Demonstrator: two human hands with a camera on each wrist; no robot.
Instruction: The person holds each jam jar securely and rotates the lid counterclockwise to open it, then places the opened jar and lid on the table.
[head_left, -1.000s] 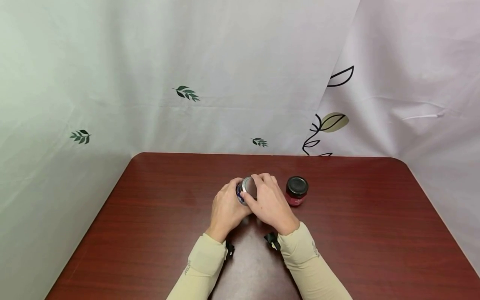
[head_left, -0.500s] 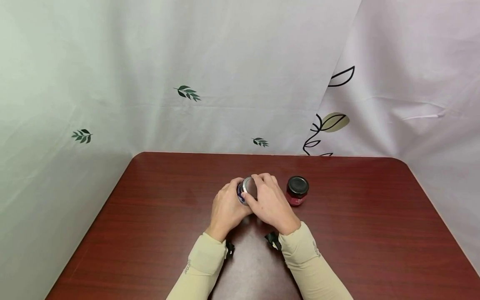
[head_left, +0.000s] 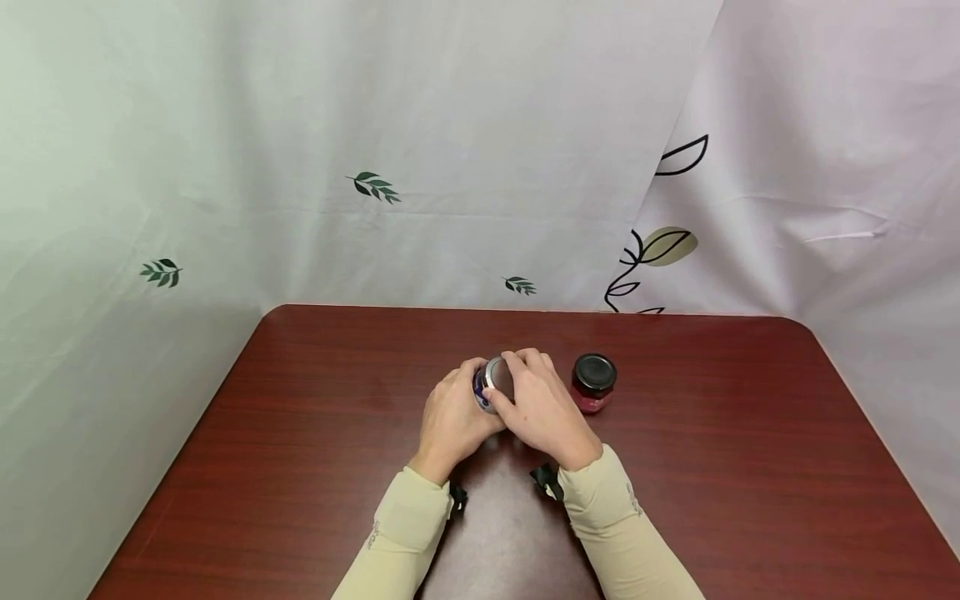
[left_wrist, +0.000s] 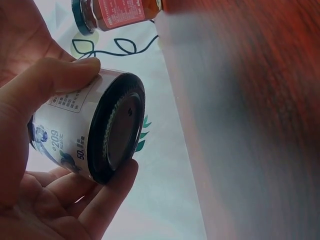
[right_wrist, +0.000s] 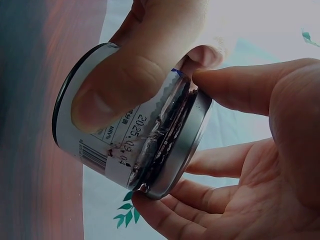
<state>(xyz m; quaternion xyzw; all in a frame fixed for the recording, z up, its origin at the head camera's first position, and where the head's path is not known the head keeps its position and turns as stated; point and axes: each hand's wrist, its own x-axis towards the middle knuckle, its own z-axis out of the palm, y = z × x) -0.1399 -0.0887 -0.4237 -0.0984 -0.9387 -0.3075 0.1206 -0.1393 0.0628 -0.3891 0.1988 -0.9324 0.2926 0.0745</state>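
A small glass jar of dark jam (left_wrist: 65, 135) with a white label showing blue fruit is held above the table, tilted on its side in both wrist views. My left hand (head_left: 450, 421) grips its body, thumb across the label and fingers under it. Around the silver lid (right_wrist: 189, 150), the fingertips and thumb of my right hand (head_left: 543, 408) pinch the rim. The lid sits on the mouth of the jar, and dark residue shows between lid and label. In the head view my hands cover most of the jar.
A second jar (head_left: 594, 379), with a black lid and red label, stands upright on the brown table (head_left: 712, 467), just right of my right hand. Behind the table hangs a white curtain (head_left: 450, 125) with leaf prints.
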